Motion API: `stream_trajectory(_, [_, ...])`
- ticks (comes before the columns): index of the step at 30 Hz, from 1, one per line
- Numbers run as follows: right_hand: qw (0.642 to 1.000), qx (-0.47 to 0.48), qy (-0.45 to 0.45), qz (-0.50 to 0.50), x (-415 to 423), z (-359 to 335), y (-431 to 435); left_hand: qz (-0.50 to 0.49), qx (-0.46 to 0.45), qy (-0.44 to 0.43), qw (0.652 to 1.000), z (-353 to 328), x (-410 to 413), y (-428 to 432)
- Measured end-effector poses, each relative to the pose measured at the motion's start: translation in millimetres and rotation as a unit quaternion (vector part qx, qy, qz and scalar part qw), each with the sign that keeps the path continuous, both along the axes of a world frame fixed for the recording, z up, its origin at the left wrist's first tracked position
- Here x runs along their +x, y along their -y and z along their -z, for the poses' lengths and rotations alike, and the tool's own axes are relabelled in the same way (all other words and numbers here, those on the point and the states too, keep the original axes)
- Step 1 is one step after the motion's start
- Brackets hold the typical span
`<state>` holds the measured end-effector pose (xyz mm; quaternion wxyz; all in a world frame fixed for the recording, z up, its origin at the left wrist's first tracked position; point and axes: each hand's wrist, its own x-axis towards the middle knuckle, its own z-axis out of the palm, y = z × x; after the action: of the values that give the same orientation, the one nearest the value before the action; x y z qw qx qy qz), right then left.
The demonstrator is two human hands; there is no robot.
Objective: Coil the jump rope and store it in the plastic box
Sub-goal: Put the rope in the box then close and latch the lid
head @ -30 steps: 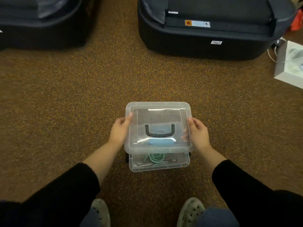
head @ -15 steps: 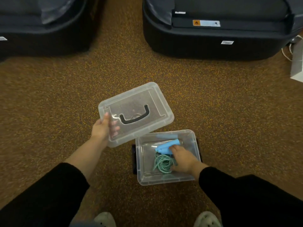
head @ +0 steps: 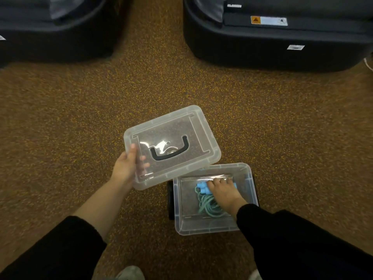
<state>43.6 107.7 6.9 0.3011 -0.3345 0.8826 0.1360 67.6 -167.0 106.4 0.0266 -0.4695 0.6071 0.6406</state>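
Since a second ago, when both hands gripped the closed box, our left hand (head: 126, 165) has carried the clear lid (head: 171, 146) off to the left and holds it by its near edge, thumb on top, fingers beneath. Our right hand (head: 222, 191) now reaches into the open plastic box (head: 253, 190) on the speckled brown floor (head: 80, 118), fingers closed around the blue handles (head: 201, 188) of the jump rope. Its green cord (head: 209, 206) lies loosely coiled on the box bottom, just beside the wrist. The rope looks stored, or about to come out; we cannot tell which. If we are settling it, we should press the handles flat against the loops, keep every strand below the rim, then bring the lid back square over the box. Two dark cases (head: 272, 37) sit well beyond.
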Motion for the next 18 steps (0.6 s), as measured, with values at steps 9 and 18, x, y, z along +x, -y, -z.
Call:
stream_trajectory(9, [0.994, -0.072, 0.065, 0.053, 7.7, 6.3, 9.3, 0.005, -0.005, 0.006, 1.0, -0.1, 7.9, -6.4])
stream_trajectory(18, [0.994, -0.064, 0.079, 0.044, 0.1, 4.6, 16.9, 0.024, -0.007, 0.015, 1.0, 4.7, 11.5, -10.5])
